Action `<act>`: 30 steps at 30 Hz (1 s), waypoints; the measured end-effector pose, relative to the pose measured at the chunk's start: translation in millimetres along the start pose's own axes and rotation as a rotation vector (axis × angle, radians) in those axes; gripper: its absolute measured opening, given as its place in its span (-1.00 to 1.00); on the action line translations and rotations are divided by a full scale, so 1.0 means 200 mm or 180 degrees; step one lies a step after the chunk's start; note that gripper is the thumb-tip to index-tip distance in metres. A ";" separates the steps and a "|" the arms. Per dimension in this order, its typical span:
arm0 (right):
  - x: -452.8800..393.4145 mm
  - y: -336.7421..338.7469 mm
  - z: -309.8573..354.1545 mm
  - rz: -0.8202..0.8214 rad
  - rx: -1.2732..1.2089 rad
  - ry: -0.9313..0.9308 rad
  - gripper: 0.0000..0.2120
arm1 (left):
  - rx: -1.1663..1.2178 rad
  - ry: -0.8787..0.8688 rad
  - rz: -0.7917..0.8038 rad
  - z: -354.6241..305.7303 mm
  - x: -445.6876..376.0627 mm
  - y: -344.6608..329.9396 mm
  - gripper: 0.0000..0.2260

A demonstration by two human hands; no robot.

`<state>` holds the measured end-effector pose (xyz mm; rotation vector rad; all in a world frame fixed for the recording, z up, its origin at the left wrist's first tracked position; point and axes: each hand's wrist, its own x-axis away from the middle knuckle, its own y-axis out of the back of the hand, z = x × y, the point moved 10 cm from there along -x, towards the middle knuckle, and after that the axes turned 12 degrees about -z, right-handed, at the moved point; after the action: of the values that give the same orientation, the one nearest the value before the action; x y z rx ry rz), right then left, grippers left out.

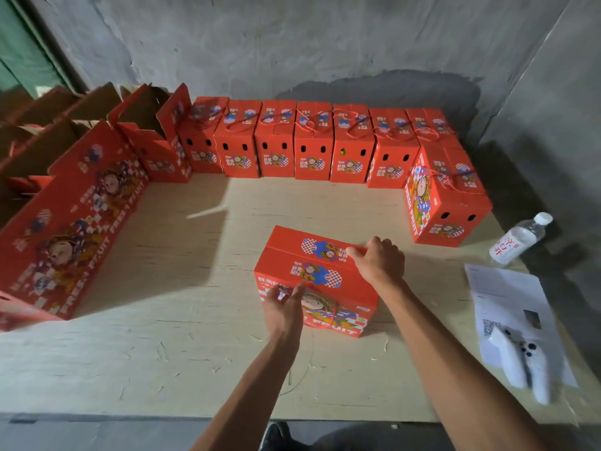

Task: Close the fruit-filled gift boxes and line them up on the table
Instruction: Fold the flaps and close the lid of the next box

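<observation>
**Closed red box under both hands at table centre**

A red gift box sits a little right of centre on the pale wooden table, its top flaps down and meeting along a seam. What it holds cannot be seen. The left hand lies against the box's near left corner with fingers spread and fairly straight, touching the printed side. The right hand is at the top right edge, fingers curled over the flap end and gripping it.

Along the far edge stands a row of closed boxes, side by side and touching, rope handles lying on their lids; small dark slots show in their near faces, contents hidden. One more closed box stands at the right end, turned sideways, nearer than the row. At far left, open boxes stand with flaps upright, and a large open red carton runs along the left side.

Bare table lies between the held box and the row, and to its left. At the right edge are a water bottle, printed papers and a white controller.
</observation>
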<state>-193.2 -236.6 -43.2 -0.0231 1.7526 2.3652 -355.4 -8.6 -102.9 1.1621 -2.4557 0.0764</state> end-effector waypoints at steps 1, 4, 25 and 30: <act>0.01 0.02 -0.02 -0.0106 0.0023 -0.0072 -0.40 | 0.0011 -0.0040 0.0034 -0.02 0.00 -0.01 -0.85; 0.07 0.06 -0.08 -0.0327 0.0136 -0.0180 -0.34 | 0.0193 0.0054 0.0201 -0.06 -0.06 -0.07 -0.82; 0.28 -0.32 -0.04 0.0958 -0.3606 -0.2201 -0.85 | -0.1184 -0.0159 0.0309 -0.24 -0.32 -0.05 -0.75; 0.19 -0.10 0.20 0.0332 -0.3233 -0.0787 -0.63 | -0.0906 -0.0505 0.0449 -0.42 -0.22 -0.06 -0.70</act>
<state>-223.1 -188.5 -54.6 0.2034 0.3337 2.8913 -291.7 34.7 -45.6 0.9022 -2.5774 -0.3258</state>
